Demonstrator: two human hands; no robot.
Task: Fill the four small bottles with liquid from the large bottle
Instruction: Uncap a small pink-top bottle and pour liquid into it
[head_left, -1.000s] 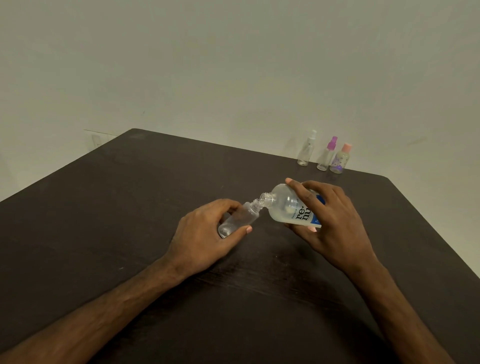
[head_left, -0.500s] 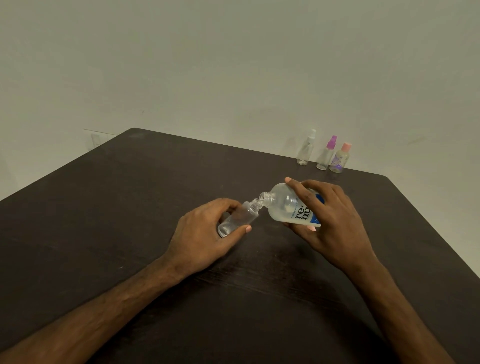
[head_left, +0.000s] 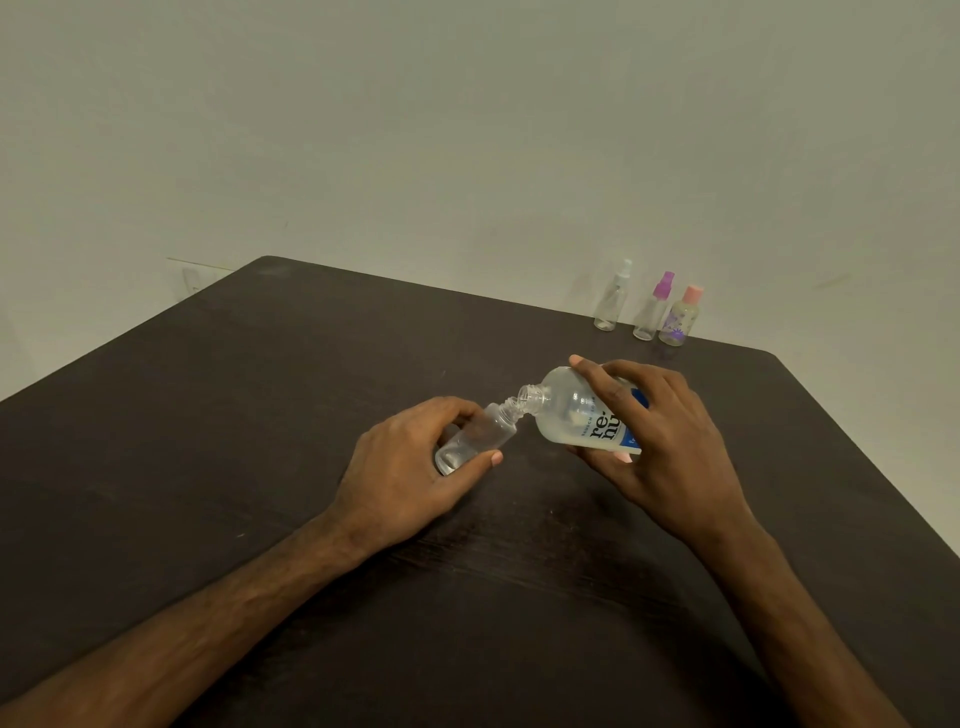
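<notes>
head view: the left hand (head_left: 410, 467) grips a tilted small bottle (head_left: 475, 439) above the dark desk (head_left: 208, 415); the right hand (head_left: 670, 441) holds the large bottle (head_left: 571, 410) tipped, necks touching. three capped small bottles (head_left: 647, 306) stand at the far edge.

Bare forearms (head_left: 249, 608) converge forward; left grip (head_left: 410, 460) and right grip (head_left: 672, 447), near each other, each clasp with curled fingers and thumb.

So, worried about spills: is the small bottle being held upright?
No, the left hand holds the small bottle tilted toward the large bottle.
</notes>
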